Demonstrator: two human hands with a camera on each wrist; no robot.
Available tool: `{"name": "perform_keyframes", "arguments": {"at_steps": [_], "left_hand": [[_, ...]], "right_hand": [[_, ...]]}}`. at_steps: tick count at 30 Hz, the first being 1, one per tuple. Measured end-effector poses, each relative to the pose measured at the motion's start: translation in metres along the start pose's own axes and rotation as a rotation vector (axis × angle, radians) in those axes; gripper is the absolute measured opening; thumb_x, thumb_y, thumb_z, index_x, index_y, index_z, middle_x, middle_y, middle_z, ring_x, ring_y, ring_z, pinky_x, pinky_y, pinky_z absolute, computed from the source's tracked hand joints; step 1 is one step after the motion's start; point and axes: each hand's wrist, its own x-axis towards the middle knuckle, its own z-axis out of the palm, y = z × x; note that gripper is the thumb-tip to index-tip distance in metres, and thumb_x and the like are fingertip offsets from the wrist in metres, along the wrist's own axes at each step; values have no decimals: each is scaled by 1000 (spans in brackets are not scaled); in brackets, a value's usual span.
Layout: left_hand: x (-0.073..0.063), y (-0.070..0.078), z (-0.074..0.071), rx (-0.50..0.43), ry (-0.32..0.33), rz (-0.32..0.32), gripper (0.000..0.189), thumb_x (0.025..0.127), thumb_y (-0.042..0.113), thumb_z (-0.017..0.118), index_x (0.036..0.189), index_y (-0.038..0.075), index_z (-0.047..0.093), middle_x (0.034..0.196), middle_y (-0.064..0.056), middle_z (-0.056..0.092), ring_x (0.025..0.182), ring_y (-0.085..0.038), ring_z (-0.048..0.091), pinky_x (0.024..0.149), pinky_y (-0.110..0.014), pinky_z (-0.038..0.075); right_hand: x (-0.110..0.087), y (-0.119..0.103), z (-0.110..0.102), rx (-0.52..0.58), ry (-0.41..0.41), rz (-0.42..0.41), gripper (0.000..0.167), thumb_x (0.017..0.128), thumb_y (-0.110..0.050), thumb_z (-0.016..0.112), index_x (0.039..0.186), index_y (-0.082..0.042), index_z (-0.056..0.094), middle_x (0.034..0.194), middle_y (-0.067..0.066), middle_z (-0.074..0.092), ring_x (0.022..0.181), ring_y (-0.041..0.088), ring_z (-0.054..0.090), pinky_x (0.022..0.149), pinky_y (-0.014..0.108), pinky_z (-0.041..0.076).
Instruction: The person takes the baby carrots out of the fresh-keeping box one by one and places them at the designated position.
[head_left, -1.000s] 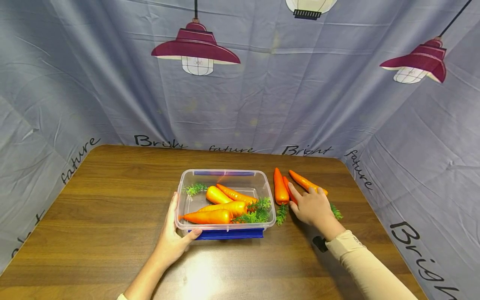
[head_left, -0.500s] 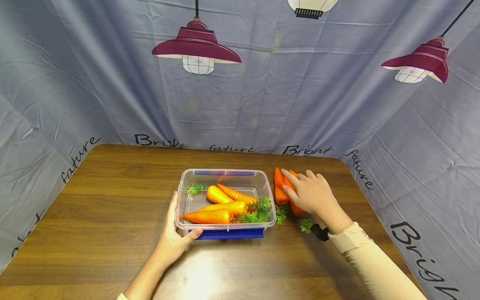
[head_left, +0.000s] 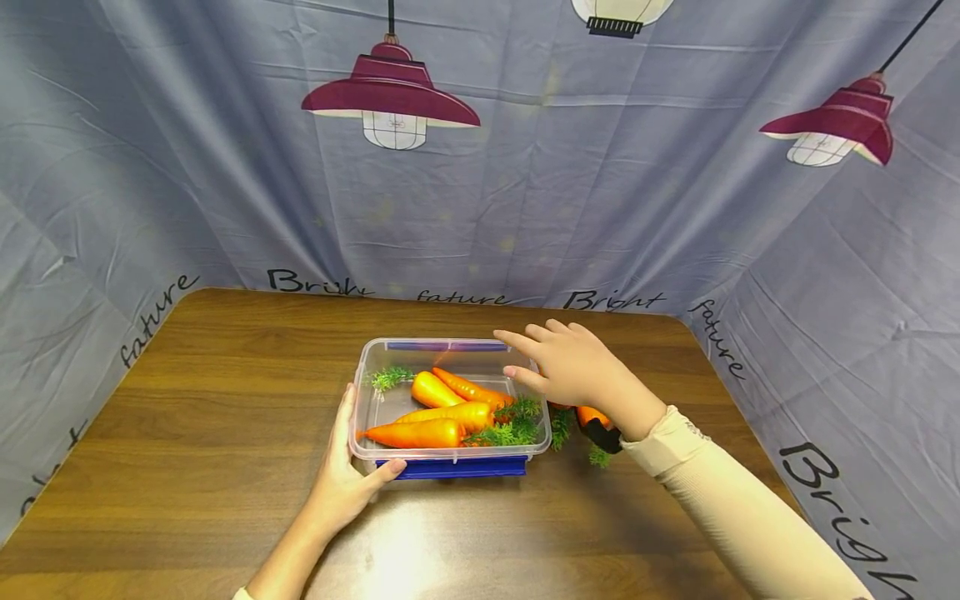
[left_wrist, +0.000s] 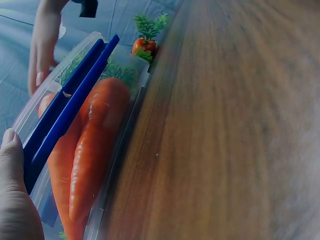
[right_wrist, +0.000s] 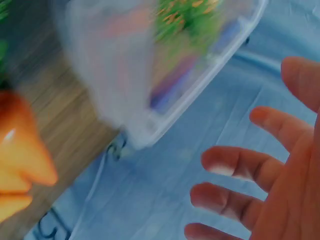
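A clear plastic food container (head_left: 450, 454) with blue latches (head_left: 457, 469) stands lidless on the table, several toy carrots (head_left: 427, 433) with green tops inside. My left hand (head_left: 345, 483) holds its front left corner, fingers along the left side; in the left wrist view the thumb (left_wrist: 15, 185) lies against the front latch. My right hand (head_left: 573, 367) hovers over the container's back right corner, fingers spread and holding nothing, as the right wrist view shows. Beneath that hand and wrist, more carrots (head_left: 592, 415) lie just right of the container, mostly hidden in the head view.
The wooden table (head_left: 225, 417) extends around the container. A printed grey-blue curtain (head_left: 510, 208) hangs at the back and both sides. A black device (head_left: 600, 433) is under the right wrist.
My right hand has moved from the loose carrots leftward to above the container's edge. The slanted carrot on the right was swung in beside the others. The left hand keeps its hold.
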Motion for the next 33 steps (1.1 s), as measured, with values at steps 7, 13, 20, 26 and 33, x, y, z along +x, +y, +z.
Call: {"name": "perform_keyframes", "arguments": {"at_steps": [7, 13, 20, 26, 33], "left_hand": [[1, 0, 1, -4, 2, 6, 122, 76, 6, 84, 159, 36, 0, 168, -1, 1, 150, -35, 16, 110, -4, 20], [0, 1, 0, -5, 0, 9, 122, 77, 6, 83, 159, 38, 0, 168, -2, 1, 150, -36, 16, 111, -5, 21], [0, 2, 0, 7, -3, 2, 121, 78, 7, 83, 159, 39, -1, 168, -4, 1, 150, -36, 17, 109, -3, 19], [0, 2, 0, 24, -4, -16, 120, 79, 9, 83, 158, 40, -2, 168, -3, 2, 150, -34, 18, 117, -16, 19], [-1, 2, -1, 26, -8, -19, 119, 80, 9, 82, 158, 40, -2, 168, -3, 0, 151, -35, 16, 118, -19, 18]], "right_hand": [[20, -33, -8, 58, -103, -116, 61, 100, -64, 37, 155, -39, 30, 145, 3, 54, 126, 32, 54, 104, 52, 45], [29, -56, -2, 63, -188, -204, 60, 101, -63, 34, 156, -40, 28, 148, -2, 53, 132, 28, 52, 109, 51, 42], [37, -71, 11, 86, -263, -256, 60, 101, -64, 32, 156, -43, 24, 157, 4, 42, 137, 34, 47, 113, 51, 38], [42, -80, 17, 96, -309, -295, 57, 101, -65, 30, 155, -50, 20, 161, 4, 34, 141, 38, 42, 115, 52, 36], [47, -87, 21, 39, -300, -323, 59, 99, -67, 32, 155, -48, 23, 161, 1, 35, 141, 37, 43, 114, 51, 37]]}}
